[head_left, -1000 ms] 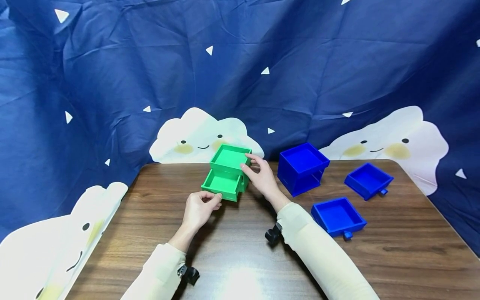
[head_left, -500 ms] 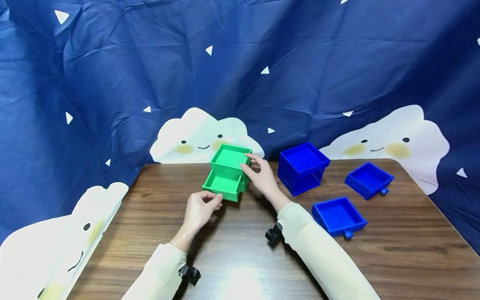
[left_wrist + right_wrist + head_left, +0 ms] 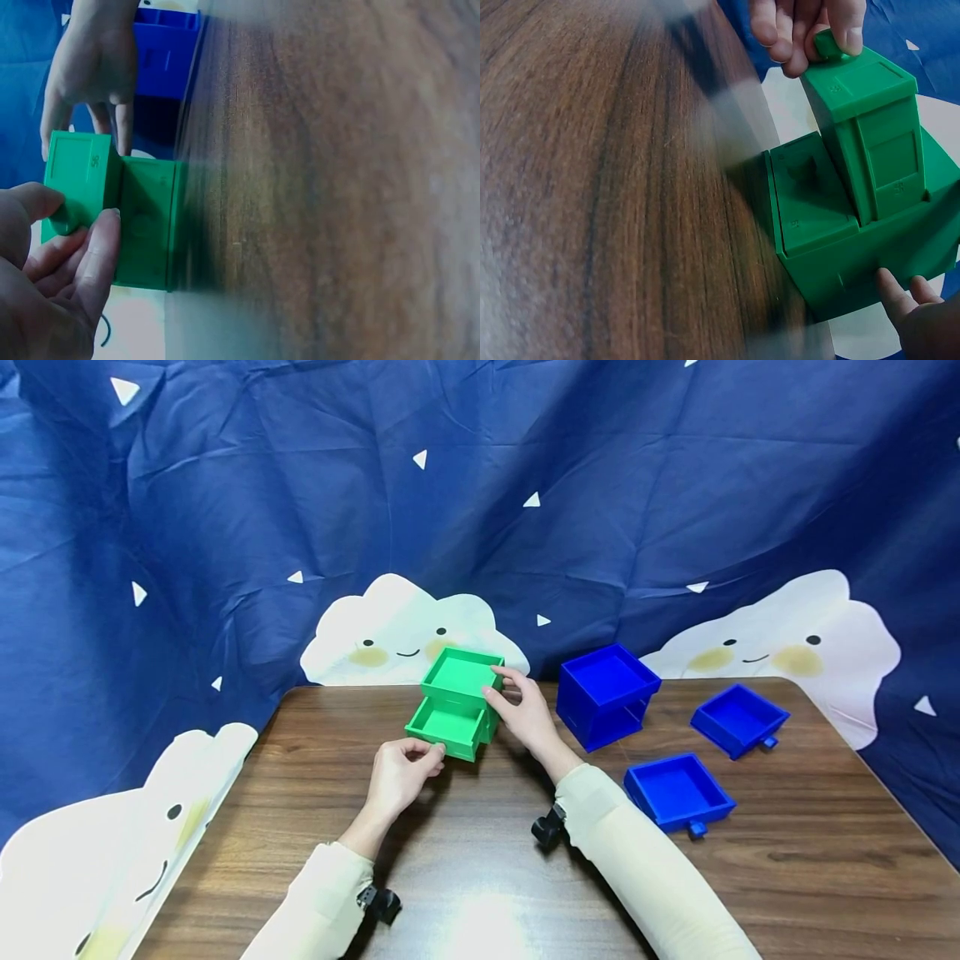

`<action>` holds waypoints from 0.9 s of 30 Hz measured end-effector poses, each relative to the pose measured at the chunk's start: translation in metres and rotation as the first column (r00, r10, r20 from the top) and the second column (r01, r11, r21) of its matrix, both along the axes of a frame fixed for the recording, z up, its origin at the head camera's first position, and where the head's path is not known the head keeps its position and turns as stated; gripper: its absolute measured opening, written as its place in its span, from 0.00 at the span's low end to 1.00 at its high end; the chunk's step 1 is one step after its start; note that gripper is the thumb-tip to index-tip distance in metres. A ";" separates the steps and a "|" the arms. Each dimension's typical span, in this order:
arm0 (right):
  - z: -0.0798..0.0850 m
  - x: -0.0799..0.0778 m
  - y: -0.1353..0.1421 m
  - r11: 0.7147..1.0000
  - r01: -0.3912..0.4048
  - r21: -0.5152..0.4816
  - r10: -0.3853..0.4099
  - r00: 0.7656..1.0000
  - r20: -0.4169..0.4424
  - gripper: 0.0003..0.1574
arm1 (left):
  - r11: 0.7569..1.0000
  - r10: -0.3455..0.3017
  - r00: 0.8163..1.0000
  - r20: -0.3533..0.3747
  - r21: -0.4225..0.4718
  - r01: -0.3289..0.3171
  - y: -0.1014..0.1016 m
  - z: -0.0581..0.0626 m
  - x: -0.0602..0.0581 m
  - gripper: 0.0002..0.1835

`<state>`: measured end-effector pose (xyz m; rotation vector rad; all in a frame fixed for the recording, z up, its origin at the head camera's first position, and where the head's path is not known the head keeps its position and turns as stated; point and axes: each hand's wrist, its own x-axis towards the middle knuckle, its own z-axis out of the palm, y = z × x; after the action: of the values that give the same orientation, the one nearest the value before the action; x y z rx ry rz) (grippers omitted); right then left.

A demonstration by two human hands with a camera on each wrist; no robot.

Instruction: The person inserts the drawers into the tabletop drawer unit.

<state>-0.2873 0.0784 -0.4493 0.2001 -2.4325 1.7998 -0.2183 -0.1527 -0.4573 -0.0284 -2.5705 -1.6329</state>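
Note:
A small green cabinet [image 3: 462,673] with a shallow tray top stands at the middle back of the table. Its upper drawer [image 3: 447,723] is pulled out toward the front, with nothing inside. In the right wrist view the lower drawer [image 3: 804,196] sits flush in the cabinet. My left hand [image 3: 401,777] pinches the upper drawer's round knob [image 3: 828,45] between thumb and fingers. On the cabinet's right side rests my right hand [image 3: 528,718], its fingers spread and fairly straight. Fingertips [image 3: 889,283] press against the side wall in the right wrist view.
Right of the green cabinet stands a blue cabinet [image 3: 577,710] with an open front. Two loose blue drawers, one nearer [image 3: 678,793] and one farther [image 3: 738,720], lie on the wooden table [image 3: 810,860]. A blue cloth [image 3: 420,518] with clouds hangs behind.

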 end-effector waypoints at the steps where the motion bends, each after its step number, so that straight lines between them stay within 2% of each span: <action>1: 0.000 0.000 0.000 1.000 0.001 0.001 -0.001 1.000 0.001 0.34 | 1.000 -0.001 1.000 0.002 0.003 0.001 0.000 0.000 0.000 0.09; 6: 0.000 0.000 0.000 1.000 0.006 -0.001 -0.006 1.000 0.001 0.33 | 1.000 -0.007 1.000 0.007 0.008 0.007 0.003 0.000 -0.002 0.10; 27: 0.001 0.000 -0.002 1.000 0.014 0.008 -0.014 1.000 -0.012 0.34 | 0.998 -0.026 1.000 -0.002 -0.049 0.025 0.006 -0.001 -0.024 0.11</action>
<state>-0.2877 0.0768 -0.4480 0.1943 -2.4271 1.7782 -0.2418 -0.1463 -0.4583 -0.0673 -2.6180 -1.5772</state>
